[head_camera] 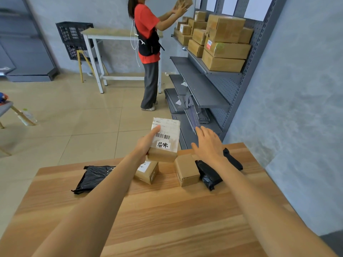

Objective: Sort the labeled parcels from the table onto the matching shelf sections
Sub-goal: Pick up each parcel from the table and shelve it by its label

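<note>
a: is the sorting done?
b: no. the left hand (146, 145) is wrapped round a labeled box (165, 140) in the middle of the frame, above the table (167, 210). the right hand (208, 143) is spread wide, holding nothing.
a: what's left?
b: two small boxes (187, 170) and two black bags (93, 178) lie on the table. the shelf (202, 86) at upper right has lots of boxes already

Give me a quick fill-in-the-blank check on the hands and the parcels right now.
1. The left hand holds up a cardboard parcel with a ____ printed on its white label.
2. The right hand is open and holds ____.
3. The plain small box sits on the wooden ____.
4. The bag parcels on the table are ____ in colour.

Missing words: barcode; nothing; table; black
</note>
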